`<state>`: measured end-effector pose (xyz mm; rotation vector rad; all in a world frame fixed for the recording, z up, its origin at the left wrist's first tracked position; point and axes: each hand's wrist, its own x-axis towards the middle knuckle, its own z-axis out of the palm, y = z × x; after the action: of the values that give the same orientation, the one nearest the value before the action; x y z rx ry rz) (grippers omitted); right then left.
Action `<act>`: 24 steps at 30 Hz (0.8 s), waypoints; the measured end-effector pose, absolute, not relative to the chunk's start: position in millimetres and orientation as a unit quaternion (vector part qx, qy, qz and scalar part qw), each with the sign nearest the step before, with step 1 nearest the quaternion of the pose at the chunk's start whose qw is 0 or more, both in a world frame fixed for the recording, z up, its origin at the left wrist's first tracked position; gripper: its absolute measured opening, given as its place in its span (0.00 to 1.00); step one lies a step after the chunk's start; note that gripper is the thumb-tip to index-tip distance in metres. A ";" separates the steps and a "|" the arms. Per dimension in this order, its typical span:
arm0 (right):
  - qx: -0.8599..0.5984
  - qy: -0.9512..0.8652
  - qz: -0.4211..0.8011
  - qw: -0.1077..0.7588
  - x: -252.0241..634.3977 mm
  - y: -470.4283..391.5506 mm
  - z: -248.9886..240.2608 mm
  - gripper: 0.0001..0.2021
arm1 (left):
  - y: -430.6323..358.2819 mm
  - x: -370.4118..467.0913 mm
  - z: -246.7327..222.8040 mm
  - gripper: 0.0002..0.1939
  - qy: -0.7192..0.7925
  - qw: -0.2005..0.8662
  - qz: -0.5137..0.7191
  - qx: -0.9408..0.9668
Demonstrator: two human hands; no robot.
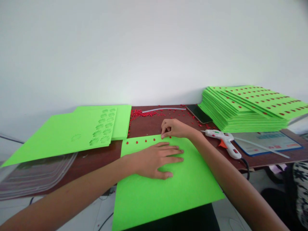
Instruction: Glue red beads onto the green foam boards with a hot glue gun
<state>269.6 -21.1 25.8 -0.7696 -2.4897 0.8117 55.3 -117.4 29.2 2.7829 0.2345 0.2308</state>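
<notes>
A bright green sheet (149,199) lies in front of me, overhanging the table's front edge. Along its far edge runs a row of small red pieces (145,141). My left hand (158,160) rests flat on the sheet, fingers spread, holding nothing. At the far edge, my right hand (174,127) is pinched, its thumb and fingertip on a small red piece at the row; the fingers partly hide it. To the right of that hand lies a white glue gun (225,141) with an orange trigger.
Loose red pieces (138,114) and a glue stick (166,109) lie at the back. Green sheets with flower-like cuts (79,128) are at left. A tall stack of dotted green sheets (240,118), a phone (199,114) and a blue-edged board (269,142) occupy the right.
</notes>
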 end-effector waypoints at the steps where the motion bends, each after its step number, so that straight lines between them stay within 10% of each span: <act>1: -0.280 -0.892 0.290 0.204 269.0 -21.7 26.2 0.07 | -117.2 55.4 28.5 0.33 0.083 0.168 0.082 0.979; 24: -0.255 -0.901 0.283 0.210 265.9 -25.8 24.3 0.04 | -115.8 55.1 25.0 0.34 0.091 0.185 0.091 0.974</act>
<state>265.9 -25.8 24.3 -0.7082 -2.5045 0.7859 55.1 -115.8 25.0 2.7466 0.2560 0.2558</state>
